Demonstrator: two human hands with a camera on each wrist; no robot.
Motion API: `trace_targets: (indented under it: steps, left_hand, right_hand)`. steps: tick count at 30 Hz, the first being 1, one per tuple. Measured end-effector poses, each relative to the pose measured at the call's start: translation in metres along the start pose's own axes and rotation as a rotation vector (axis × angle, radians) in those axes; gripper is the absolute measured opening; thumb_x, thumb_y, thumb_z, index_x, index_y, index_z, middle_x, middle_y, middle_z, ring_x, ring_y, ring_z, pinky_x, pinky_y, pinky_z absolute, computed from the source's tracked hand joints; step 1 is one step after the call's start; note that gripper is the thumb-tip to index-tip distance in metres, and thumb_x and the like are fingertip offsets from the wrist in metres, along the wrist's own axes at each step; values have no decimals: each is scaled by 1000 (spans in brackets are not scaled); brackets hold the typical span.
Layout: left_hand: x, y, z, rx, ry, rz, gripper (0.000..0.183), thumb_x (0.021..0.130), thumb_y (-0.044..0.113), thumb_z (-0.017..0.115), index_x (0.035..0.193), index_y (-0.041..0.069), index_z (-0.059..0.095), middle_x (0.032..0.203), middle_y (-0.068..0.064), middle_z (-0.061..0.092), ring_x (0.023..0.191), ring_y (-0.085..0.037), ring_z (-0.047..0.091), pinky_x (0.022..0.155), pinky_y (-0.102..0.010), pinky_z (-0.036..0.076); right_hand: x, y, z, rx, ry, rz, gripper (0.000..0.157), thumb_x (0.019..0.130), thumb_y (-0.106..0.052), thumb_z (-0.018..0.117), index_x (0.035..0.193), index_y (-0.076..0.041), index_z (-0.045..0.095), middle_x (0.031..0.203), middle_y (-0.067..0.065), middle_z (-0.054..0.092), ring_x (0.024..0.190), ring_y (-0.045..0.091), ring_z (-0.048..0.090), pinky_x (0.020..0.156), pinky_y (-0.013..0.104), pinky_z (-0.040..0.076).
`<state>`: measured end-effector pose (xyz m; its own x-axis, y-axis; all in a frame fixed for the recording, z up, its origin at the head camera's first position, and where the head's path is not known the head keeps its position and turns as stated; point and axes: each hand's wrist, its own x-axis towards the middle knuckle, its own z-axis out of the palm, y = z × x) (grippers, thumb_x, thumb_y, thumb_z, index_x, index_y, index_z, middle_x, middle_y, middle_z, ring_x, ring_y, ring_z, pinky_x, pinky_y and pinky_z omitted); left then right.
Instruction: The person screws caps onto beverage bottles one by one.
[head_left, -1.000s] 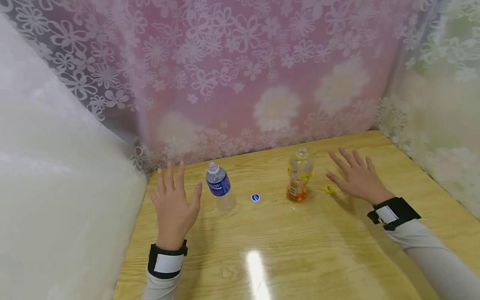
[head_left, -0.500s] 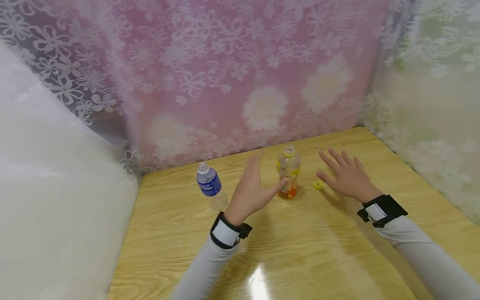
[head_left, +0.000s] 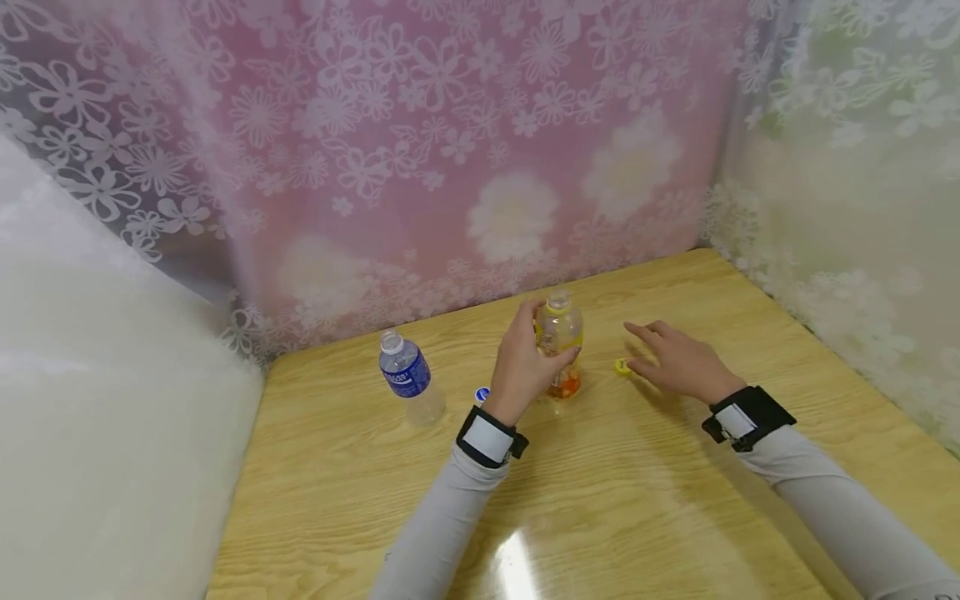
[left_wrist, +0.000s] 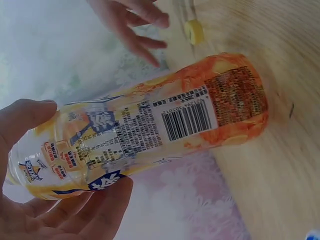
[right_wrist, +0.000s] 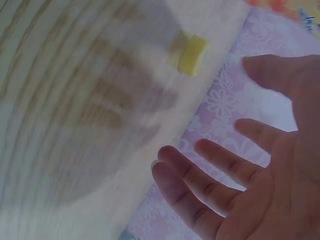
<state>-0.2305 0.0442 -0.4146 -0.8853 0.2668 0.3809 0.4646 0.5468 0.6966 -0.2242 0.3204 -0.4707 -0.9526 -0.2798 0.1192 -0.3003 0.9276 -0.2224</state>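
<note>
Orange-and-yellow bottle (head_left: 564, 329), uncapped, standing upright on the desk (head_left: 637, 500), with the left hand (head_left: 521, 367) around its upper part: thumb across the near side, other fingers behind, grasping the plastic. Beside it, the right hand (head_left: 686, 367), released, fingers loosely spread and holding nothing, thumb tip near a small yellow cap (head_left: 622, 367) lying on the desk. Step in hand, by the look of it: steadying the bottle with one hand while reaching for the cap with the other. Next, probably calling for a thumb-and-finger pinch on the cap's rim, and only a light hold on the bottle, to avoid squashing or tipping it. Clear, glossy, seemingly thin plastic, rounded at the shoulder, narrowing to a short neck with a yellow ring; printed wrap below, with a barcode and orange colouring towards the base. A squat, round cap, plain yellow along the side. Farther left, a blue-labelled bottle (head_left: 408, 375), clear, upright and also uncapped. Between the bottles, a blue-and-white cap (head_left: 482, 394), flat on smooth, shiny wood grain, partly hidden by the left wrist. Behind, a pink curtain (head_left: 420, 167) with pale flowers.
</note>
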Motion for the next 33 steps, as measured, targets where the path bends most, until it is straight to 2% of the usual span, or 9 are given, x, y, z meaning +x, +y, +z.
trace_targets:
  steps: [2,4,9,14,17,20,24,29,33]
  left_hand:
    - [-5,1,-9,15,15,4,77,76,42,77,138,20,38,124,1,53,107,-15,57,78,-33,53]
    - [-12,3,-21,22,36,12,76,76,42,76,137,20,39,122,2,54,104,-13,58,75,-29,53]
    - [-37,6,-61,28,87,45,73,76,40,77,136,21,40,121,3,55,100,-9,60,72,-26,54]
    - [-62,3,-98,57,139,74,73,74,37,78,135,20,42,122,3,55,102,-11,59,72,-29,56]
    - [-74,0,-112,100,163,91,74,74,37,78,136,19,42,121,2,55,100,-11,58,70,-28,55]
    - [-83,-4,-118,167,171,103,75,74,40,77,136,18,42,121,3,54,99,-10,57,70,-28,53]
    - [-91,-7,-121,214,172,109,75,74,42,76,135,16,42,122,3,54,99,-9,57,74,-29,52]
    - [-95,-9,-121,185,165,117,74,74,40,76,135,13,42,121,0,54,95,-11,57,70,-29,51]
    - [-99,-11,-120,189,147,111,75,75,41,76,135,13,42,123,0,55,99,-9,56,74,-27,51]
  right_hand:
    - [3,-2,3,-6,-35,8,67,89,-39,64,145,-11,38,119,18,50,72,22,56,47,31,41]
    - [6,-5,6,-1,-71,22,65,88,-37,66,142,-9,41,116,17,51,67,19,53,47,30,40]
    - [13,-16,11,36,-111,-1,59,85,-29,71,134,-6,49,111,15,51,74,20,54,56,34,44]
    - [19,-21,19,65,-136,-83,35,84,-11,69,116,-2,57,99,13,51,77,18,53,65,34,47]
    - [21,-26,18,75,-124,-101,23,85,-8,67,105,-2,57,95,12,51,75,18,52,65,34,47]
    - [22,-35,11,105,-92,-127,22,87,-11,67,104,-2,56,93,12,52,73,18,50,63,33,46]
    - [27,-65,-16,148,-59,-218,24,90,-18,65,109,-7,55,95,9,52,71,13,49,61,29,46]
    - [32,-125,-77,184,-30,-361,25,93,-21,61,116,-15,52,103,0,51,75,7,50,63,25,48]
    - [31,-172,-119,199,24,-509,28,93,-19,61,119,-17,51,108,-6,49,78,3,48,64,23,48]
